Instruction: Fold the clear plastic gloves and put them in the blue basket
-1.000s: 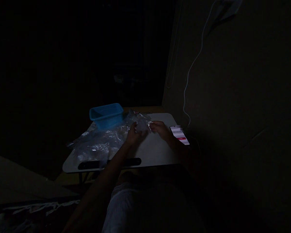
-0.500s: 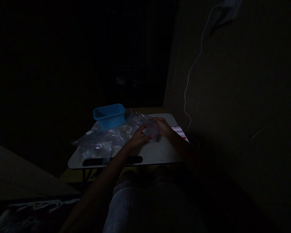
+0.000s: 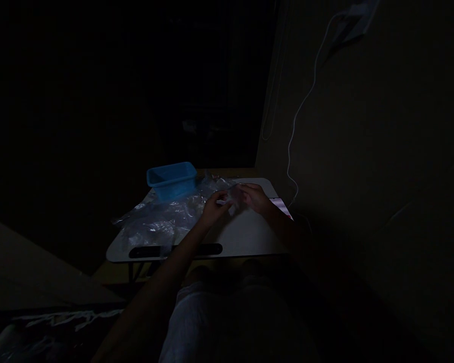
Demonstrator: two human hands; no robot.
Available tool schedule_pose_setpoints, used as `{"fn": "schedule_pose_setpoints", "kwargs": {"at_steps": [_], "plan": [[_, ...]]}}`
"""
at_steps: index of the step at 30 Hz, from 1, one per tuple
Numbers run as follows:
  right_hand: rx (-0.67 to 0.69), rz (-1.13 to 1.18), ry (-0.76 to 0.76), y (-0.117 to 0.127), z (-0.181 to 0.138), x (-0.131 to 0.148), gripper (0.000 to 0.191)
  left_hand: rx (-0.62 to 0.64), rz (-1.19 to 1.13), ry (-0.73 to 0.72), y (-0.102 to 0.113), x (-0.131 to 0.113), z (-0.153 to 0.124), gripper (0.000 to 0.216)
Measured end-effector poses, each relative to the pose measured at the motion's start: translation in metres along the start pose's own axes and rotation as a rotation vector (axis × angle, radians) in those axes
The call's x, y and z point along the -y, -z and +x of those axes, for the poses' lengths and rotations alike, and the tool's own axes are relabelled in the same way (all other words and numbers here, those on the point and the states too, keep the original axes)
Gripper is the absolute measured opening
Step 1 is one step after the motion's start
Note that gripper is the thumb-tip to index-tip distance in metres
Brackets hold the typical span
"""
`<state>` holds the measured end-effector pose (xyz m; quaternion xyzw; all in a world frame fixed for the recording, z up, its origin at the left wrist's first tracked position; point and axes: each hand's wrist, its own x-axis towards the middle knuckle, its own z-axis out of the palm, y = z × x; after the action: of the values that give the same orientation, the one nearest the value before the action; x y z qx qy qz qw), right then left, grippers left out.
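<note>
Pinching a small clear plastic piece (image 3: 231,199) between them, left hand (image 3: 213,208) and right hand (image 3: 254,197) hover over the desk (image 3: 245,237). Each grip is closed on it. More clear plastic (image 3: 162,219) lies beside a blue tub (image 3: 172,180).

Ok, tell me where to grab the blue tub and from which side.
Grip the blue tub by its near long rim, coming from above on the person's side: it sits upright and open-topped, and crinkled clear plastic crowds its front base.

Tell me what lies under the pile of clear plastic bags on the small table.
The pile of clear plastic bags rests on the white table, its far edge against the blue bin. Whether anything sits beneath the bags cannot be seen: the scene is too dark and the plastic crumpled.
</note>
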<state>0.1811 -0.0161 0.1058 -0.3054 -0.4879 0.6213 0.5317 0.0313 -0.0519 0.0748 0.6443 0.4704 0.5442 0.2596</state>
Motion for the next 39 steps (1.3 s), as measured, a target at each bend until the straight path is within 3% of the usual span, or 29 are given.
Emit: {"fn": "schedule_pose_setpoints", "kwargs": {"at_steps": [3, 9, 14, 21, 27, 32, 35, 39], "plan": [[0.09, 0.037, -0.044, -0.008, -0.004, 0.003, 0.024, 0.043, 0.075, -0.044, -0.003, -0.005, -0.001, 0.047], [-0.044, -0.094, -0.068, -0.007, -0.002, 0.004, 0.025, -0.047, 0.181, -0.126, 0.007, -0.003, 0.003, 0.015], [-0.04, -0.15, -0.045, -0.003, -0.002, 0.003, 0.029, -0.084, 0.129, 0.037, 0.011, -0.006, 0.004, 0.01], [0.127, -0.358, 0.066, -0.016, -0.009, -0.005, 0.023, -0.049, -0.151, 0.187, 0.011, -0.015, 0.001, 0.039], [-0.003, -0.532, 0.18, -0.012, -0.004, -0.012, 0.002, -0.013, -0.222, 0.216, 0.012, -0.02, -0.003, 0.053], [-0.148, -0.267, 0.1, 0.007, -0.006, -0.016, 0.01, -0.082, -0.253, 0.263, 0.017, -0.009, -0.004, 0.047], [-0.162, -0.037, 0.008, 0.02, -0.014, -0.021, 0.013, -0.174, -0.267, 0.3, 0.018, 0.004, -0.005, 0.034], [-0.157, 0.054, -0.154, 0.034, -0.023, -0.029, 0.005, -0.197, -0.279, 0.391, 0.015, 0.018, -0.009, 0.022]]}}
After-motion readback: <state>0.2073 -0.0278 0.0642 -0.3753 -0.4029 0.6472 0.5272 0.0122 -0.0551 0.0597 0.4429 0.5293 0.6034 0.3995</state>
